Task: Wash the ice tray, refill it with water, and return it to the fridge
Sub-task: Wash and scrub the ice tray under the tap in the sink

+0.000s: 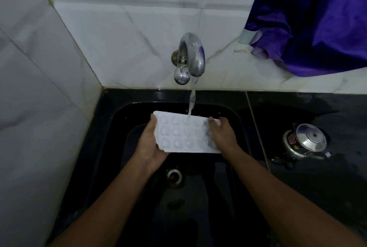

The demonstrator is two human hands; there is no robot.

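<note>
A black sink [111, 127] lies below a white ice tray [184, 133]. The left hand [151, 147] curls round its left end, the right hand [222, 135] grips its right end, and the tap [191, 54] pours water [192, 101] onto its far edge.

No legible text anywhere
</note>
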